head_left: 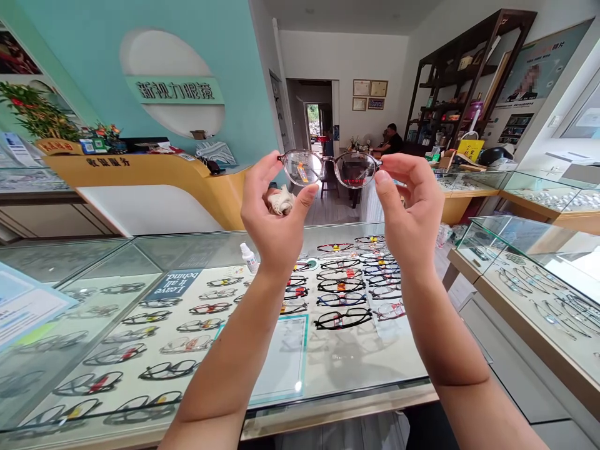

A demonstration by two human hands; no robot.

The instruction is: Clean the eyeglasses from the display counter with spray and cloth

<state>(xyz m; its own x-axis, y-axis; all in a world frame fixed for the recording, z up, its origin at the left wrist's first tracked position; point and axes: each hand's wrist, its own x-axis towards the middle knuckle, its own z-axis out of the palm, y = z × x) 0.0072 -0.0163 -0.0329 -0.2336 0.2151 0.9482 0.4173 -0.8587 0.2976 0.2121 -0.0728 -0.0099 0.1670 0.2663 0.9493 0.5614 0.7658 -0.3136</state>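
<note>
At upper centre, left hand (276,234) and right hand (416,209) grasp glasses (329,160) by opposite ends, left also cloth (281,201). Best avoid smudging lenses (359,169).

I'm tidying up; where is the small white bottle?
In the head view, left of centre, the white bottle stands on the glass case near its far edge, appearing below and left of the left hand.

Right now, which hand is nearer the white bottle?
Left. The left hand is above and right of the white bottle; the right hand is much farther right.
</note>
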